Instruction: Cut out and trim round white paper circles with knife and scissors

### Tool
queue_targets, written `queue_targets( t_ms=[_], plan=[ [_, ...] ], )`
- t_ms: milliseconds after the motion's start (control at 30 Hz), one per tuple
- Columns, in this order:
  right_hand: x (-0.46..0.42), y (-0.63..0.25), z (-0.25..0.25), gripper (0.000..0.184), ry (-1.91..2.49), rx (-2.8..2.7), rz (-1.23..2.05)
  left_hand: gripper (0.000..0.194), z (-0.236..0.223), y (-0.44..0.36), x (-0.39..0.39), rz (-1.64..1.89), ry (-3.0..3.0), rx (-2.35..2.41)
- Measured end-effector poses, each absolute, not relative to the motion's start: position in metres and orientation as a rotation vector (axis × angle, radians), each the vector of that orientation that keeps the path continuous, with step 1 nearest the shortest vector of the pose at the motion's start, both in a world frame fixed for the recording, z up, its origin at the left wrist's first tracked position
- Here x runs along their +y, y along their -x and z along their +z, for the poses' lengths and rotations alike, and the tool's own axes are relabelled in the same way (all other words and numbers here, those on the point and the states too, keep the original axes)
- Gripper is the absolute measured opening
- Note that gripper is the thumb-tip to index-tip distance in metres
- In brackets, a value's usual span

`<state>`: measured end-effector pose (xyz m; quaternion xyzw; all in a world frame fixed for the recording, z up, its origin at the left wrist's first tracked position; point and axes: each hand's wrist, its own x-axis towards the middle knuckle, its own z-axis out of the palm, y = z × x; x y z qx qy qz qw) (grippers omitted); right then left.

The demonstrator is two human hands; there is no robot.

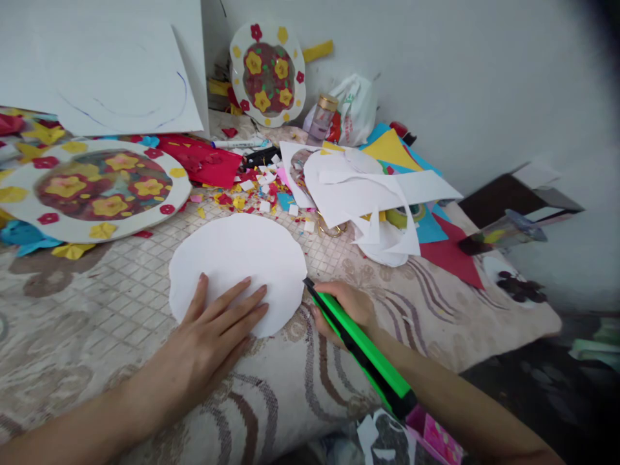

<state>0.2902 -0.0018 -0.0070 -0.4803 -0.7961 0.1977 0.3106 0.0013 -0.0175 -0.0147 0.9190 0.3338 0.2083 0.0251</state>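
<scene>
A round white sheet of paper [237, 248] lies on the patterned tablecloth [310, 387], its edge slightly uneven. My left hand [217, 326] rests flat on its lower part with the fingers spread. At the right edge of the paper, my right hand [346, 307] is wrapped around a green and black utility knife [365, 352]. The knife's tip points up and left and sits at or very near the paper's edge; whether it touches cannot be made out.
A flower-decorated white oval frame [181, 184] lies left; a similar one [236, 77] leans on the wall. Small paper scraps [252, 187] scatter behind the round sheet. White offcuts [349, 194], a jar [322, 119] and a plastic bag [358, 106] stand further back. The table edge [508, 349] is right.
</scene>
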Motion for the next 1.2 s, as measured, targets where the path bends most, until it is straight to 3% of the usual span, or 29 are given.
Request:
queue_targets(
  t_ms=[400,1000,1200],
  plan=[
    [0.001,-0.283,0.001,0.03,1.016,-2.207,0.12,0.043,-0.014,-0.003,-0.018,0.667,-2.875,1.035],
    [0.001,-0.29,-0.003,0.026,1.034,-2.202,0.216,0.045,-0.014,-0.003,-0.019,0.632,-2.841,1.057],
    [-0.002,-0.292,0.003,0.024,1.197,-1.976,0.176,0.041,-0.006,-0.005,-0.019,0.564,-2.898,1.056]
  ],
)
